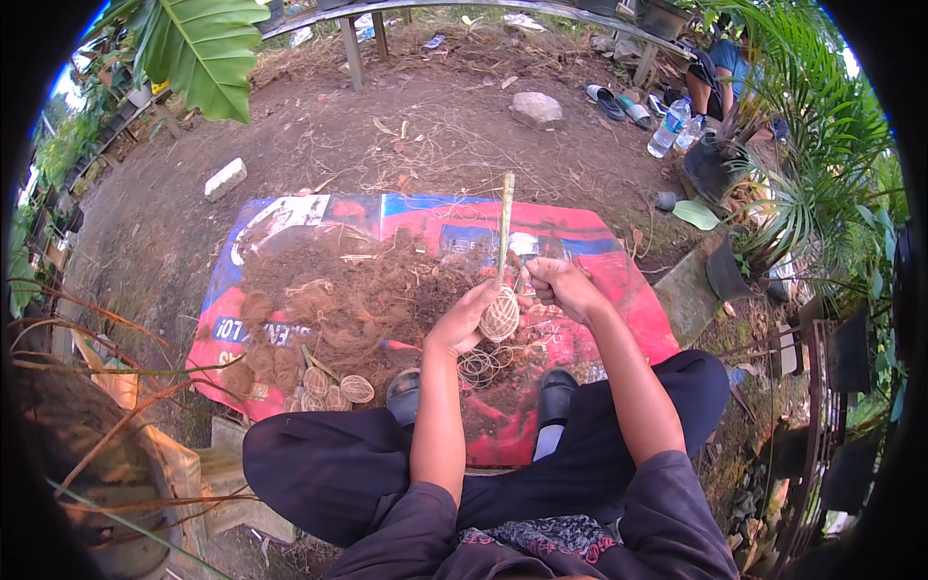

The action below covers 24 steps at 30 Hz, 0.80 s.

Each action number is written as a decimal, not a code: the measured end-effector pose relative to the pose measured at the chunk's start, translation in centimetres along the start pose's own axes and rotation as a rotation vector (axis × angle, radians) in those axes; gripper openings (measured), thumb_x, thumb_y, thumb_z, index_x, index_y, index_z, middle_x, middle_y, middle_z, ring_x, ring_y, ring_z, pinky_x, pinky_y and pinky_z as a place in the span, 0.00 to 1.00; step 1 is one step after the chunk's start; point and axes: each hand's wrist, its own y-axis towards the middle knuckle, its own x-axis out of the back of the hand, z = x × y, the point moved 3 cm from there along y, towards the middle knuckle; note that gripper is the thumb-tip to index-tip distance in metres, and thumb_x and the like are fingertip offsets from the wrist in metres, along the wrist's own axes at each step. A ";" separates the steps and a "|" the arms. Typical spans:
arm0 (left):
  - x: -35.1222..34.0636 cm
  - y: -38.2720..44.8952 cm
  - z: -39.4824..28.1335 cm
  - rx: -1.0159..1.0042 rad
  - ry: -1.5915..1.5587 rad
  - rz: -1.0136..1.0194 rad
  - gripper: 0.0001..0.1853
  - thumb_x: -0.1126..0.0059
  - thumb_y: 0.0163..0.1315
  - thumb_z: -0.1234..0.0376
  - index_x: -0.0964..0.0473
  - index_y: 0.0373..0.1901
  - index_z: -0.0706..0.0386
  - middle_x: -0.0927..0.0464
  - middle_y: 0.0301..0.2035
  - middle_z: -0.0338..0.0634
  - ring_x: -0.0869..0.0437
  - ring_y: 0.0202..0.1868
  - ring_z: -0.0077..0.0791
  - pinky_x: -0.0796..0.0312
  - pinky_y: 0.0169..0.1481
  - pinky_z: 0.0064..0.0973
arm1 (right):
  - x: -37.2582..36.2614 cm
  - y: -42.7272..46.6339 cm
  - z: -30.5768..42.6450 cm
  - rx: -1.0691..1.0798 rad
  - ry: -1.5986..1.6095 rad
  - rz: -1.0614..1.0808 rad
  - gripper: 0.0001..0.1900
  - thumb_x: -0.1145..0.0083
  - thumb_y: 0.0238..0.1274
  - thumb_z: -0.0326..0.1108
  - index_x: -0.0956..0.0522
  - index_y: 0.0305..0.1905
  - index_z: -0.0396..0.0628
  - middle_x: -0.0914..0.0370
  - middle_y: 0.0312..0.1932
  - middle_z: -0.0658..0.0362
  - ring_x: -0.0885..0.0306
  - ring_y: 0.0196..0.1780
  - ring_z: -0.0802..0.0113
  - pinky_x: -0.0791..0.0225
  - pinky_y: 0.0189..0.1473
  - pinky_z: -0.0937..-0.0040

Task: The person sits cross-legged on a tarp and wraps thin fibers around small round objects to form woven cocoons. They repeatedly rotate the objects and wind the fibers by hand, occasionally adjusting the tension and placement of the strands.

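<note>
My left hand is closed around the lower part of a green plant stalk and a fiber ball wound with pale twine. The stalk stands upright out of the ball's top. Just right of it, my right hand has its thumb and fingers pinched together at the twine by the stalk; the thin strand is hard to make out. Loose twine coils lie below the ball. Several twine-wrapped balls rest at the lower left, beside unwrapped brown fiber clumps.
A red and blue printed sheet carries loose brown fiber and soil. Beyond lie a white block, a stone, sandals and plastic bottles. Another person crouches at the upper right near potted plants.
</note>
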 end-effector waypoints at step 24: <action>0.5 0.4 -0.2 -0.163 -0.010 -0.321 0.21 0.53 0.66 0.52 0.33 0.52 0.58 0.25 0.37 0.38 0.21 0.35 0.25 0.24 0.37 0.27 | -5.5 -3.0 0.4 0.261 -0.807 0.233 0.10 0.53 0.65 0.34 0.22 0.37 0.40 0.24 0.28 0.59 0.29 0.34 0.75 0.35 0.40 0.72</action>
